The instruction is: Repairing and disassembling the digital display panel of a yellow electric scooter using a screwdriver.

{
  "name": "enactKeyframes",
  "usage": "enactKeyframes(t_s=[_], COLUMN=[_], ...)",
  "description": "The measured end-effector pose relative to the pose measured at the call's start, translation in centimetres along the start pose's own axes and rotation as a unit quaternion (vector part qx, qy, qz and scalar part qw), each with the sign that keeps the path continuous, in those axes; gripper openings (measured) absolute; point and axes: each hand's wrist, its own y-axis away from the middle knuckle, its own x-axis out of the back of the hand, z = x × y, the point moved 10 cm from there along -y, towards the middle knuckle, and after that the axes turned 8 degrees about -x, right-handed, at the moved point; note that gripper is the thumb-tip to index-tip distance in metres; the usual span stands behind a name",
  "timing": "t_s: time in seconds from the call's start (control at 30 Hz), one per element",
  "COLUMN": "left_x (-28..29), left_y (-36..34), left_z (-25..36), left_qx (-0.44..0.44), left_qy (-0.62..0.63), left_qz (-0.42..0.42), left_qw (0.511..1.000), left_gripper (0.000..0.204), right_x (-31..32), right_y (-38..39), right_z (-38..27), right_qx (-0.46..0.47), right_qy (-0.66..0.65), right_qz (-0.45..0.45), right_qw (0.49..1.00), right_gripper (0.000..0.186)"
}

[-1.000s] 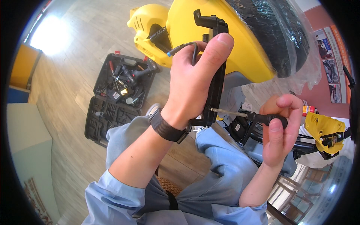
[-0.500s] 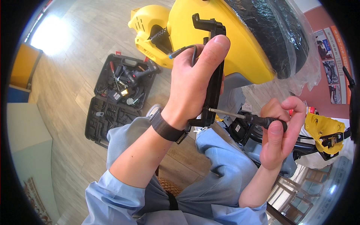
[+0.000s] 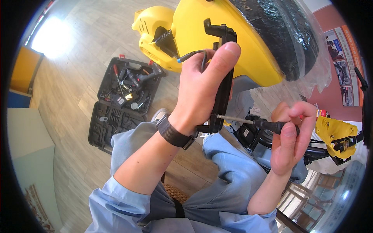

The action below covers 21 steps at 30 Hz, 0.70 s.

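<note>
My left hand (image 3: 204, 79) is closed around a long black plastic bracket (image 3: 224, 87), its thumb pressed along the upper part. A short black cable (image 3: 193, 54) with a blue tip loops over the back of that hand. In my right hand (image 3: 292, 136) is a screwdriver (image 3: 268, 125) with a black handle, pinched between thumb and fingers. Its metal shaft points left, and the tip meets the lower end of the bracket. The screw or hole at the tip is too small to make out. Fingers hide the bracket's far side.
Ahead stands a yellow scooter-like body (image 3: 233, 46) with a black seat (image 3: 285, 35) under clear plastic. An open black toolbox (image 3: 101, 132) with loose tools lies on the floor at left. At right are a black frame (image 3: 268, 143) and a yellow shell (image 3: 335, 134).
My left hand and the bracket have shifted slightly down and right. The screwdriver stays against the bracket's lower end while my right-hand fingers have moved a little around the handle.
</note>
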Motion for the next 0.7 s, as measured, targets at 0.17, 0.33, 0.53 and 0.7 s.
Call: enactKeyframes(t_s=[0.17,0.33,0.53,0.7], left_x=[-0.6,-1.3,-1.7,-1.0], left_y=[0.1,0.5,0.8,0.4], left_z=[-0.6,-1.5,-2.1,-1.2], left_qx=[0.007,0.038,0.045,-0.014], left_qy=[-0.008,-0.011,0.005,-0.126], left_qz=[-0.021,-0.040,-0.036,-0.010], left_qw=[1.000,0.998,0.998,0.992], left_gripper=[0.061,0.061,0.062,0.056], right_x=[-0.7,-1.0,1.2,-2.0], right_y=[-0.5,-0.7,-0.8,-0.2], right_z=[-1.3,-1.2,0.1,-2.1], right_qx=[0.082,0.066,0.002,0.054], right_qy=[-0.082,-0.126,-0.253,0.149], right_qz=[-0.039,-0.060,0.044,-0.002], right_qw=[0.992,0.988,0.966,0.987], right_gripper=[0.037,0.036,0.024,0.012])
